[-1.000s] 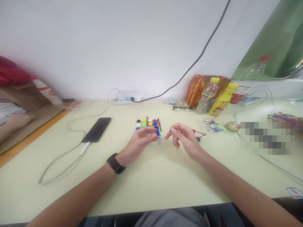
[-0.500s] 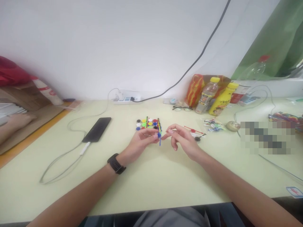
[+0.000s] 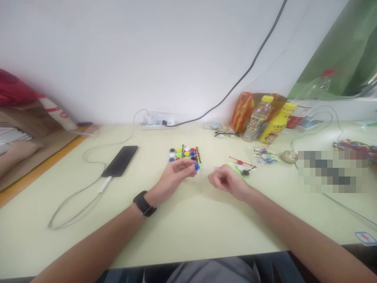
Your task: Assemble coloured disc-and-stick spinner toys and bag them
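Note:
My left hand (image 3: 176,176), with a black watch on the wrist, pinches a small blue bead piece (image 3: 196,167) between thumb and fingertips just in front of a cluster of coloured beads and sticks (image 3: 185,153) on the pale desk (image 3: 188,224). My right hand (image 3: 227,181) is curled closed a little to the right, with a thin green stick (image 3: 240,173) showing beside it; whether the fingers hold it is unclear. A few loose red, white and black pieces (image 3: 242,165) lie just beyond that hand.
A black phone (image 3: 120,161) on a white cable lies to the left. At the back stand a power strip (image 3: 157,124), glasses (image 3: 226,135), two yellow-capped bottles (image 3: 266,120) and an orange bag. A small packet (image 3: 265,154) and cables lie to the right. Another person's arm (image 3: 14,153) rests at far left.
My right hand has drawn back from my left hand and closed into a loose fist. The blue stick seen between the hands half a second ago no longer shows; my left hand stays put.

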### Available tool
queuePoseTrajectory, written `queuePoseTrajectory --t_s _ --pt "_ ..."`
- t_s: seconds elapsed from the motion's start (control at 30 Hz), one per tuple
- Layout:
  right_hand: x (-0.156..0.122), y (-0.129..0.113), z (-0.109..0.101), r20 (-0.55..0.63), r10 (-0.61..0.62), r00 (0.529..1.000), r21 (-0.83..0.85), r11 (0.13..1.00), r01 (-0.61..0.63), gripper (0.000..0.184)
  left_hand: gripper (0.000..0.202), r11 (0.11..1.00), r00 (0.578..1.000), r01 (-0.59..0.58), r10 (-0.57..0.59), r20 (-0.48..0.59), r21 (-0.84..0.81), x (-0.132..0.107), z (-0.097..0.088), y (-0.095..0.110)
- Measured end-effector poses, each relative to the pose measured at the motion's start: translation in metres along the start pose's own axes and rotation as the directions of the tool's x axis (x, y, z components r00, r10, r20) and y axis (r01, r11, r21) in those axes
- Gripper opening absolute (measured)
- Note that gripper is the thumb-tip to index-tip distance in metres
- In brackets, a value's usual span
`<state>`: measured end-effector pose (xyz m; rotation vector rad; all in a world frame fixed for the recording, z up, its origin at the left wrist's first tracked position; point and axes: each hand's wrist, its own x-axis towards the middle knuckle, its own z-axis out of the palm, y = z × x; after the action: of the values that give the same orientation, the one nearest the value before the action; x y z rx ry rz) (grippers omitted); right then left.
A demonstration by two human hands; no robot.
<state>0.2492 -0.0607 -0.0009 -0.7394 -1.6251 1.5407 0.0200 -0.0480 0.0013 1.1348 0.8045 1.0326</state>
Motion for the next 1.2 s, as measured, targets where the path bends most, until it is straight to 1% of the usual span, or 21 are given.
queuePoseTrajectory --t_s 0.03,0.07,0.13,0.23,0.33,0.47,0.67,0.77,0.87,0.97,1.03,1.1,1.13,1.17,1.2 --pt "0.0 0.0 -0.002 0.019 -0.001 1.0 0.013 1.0 0.0 0.064 0.032 1.0 1.0 0.0 0.0 -0.004 0.005 0.0 0.001 0.001" --pt "0.001 0.001 -0.003 -0.001 -0.006 1.0 0.023 1.0 0.006 0.064 0.032 1.0 1.0 -0.001 0.001 -0.006 0.005 0.0 0.001 0.002" --pt "0.002 0.001 -0.003 -0.068 -0.009 0.998 0.036 0.999 0.012 0.057 0.032 1.0 1.0 0.0 0.0 -0.009 0.004 0.0 0.002 0.002" --pt "0.003 0.0 -0.002 -0.108 -0.012 0.994 0.053 0.998 0.018 0.047 0.032 1.0 1.0 0.007 -0.007 -0.009 0.004 0.0 0.002 0.001" --pt "0.002 -0.004 0.0 -0.139 -0.022 0.99 0.005 1.0 0.023 0.043 0.032 1.0 1.0 0.0 0.0 -0.004 0.009 0.0 0.002 0.0" --pt "0.0 -0.01 0.003 -0.171 -0.01 0.985 -0.046 0.999 0.002 0.044 0.031 1.0 1.0 -0.004 0.004 -0.004 0.02 0.0 0.001 0.0" --pt "0.001 -0.013 0.007 -0.176 0.033 0.984 -0.075 0.996 -0.047 0.046 0.029 1.0 0.999 -0.001 0.0 0.036 0.025 0.0 0.001 -0.002" --pt "0.001 -0.012 0.006 -0.168 0.033 0.985 -0.061 0.997 -0.044 0.043 0.026 0.999 0.999 -0.007 0.005 0.037 0.037 -0.001 0.001 -0.003" --pt "0.002 -0.01 0.004 -0.169 0.029 0.985 -0.087 0.995 -0.044 0.043 0.027 0.999 0.999 0.005 -0.007 0.039 0.036 -0.001 0.0 -0.003" --pt "0.003 -0.009 0.005 -0.186 0.01 0.983 -0.105 0.994 -0.03 0.04 0.027 1.0 0.999 0.007 -0.008 0.039 0.027 -0.001 -0.001 -0.004" --pt "0.003 -0.008 0.006 -0.222 0.005 0.975 -0.091 0.995 -0.026 0.039 0.027 1.0 1.0 0.003 -0.004 0.029 0.028 -0.001 -0.001 -0.004" --pt "0.004 -0.007 0.007 -0.289 0.03 0.957 -0.069 0.996 -0.052 0.049 0.028 0.999 1.0 -0.003 0.002 0.01 0.038 -0.001 0.0 -0.003" --pt "0.004 -0.006 0.007 -0.322 0.054 0.945 -0.048 0.996 -0.074 0.05 0.029 0.999 1.0 -0.007 0.007 -0.001 0.043 -0.001 0.0 -0.003" --pt "0.004 -0.006 0.006 -0.326 0.09 0.941 -0.017 0.995 -0.101 0.046 0.03 0.999 1.0 -0.011 0.011 -0.012 0.048 -0.001 0.0 -0.002" --pt "0.003 -0.006 0.005 -0.284 0.131 0.95 0.025 0.991 -0.129 0.04 0.03 0.999 1.0 -0.017 0.018 -0.022 0.051 -0.001 0.001 -0.002"
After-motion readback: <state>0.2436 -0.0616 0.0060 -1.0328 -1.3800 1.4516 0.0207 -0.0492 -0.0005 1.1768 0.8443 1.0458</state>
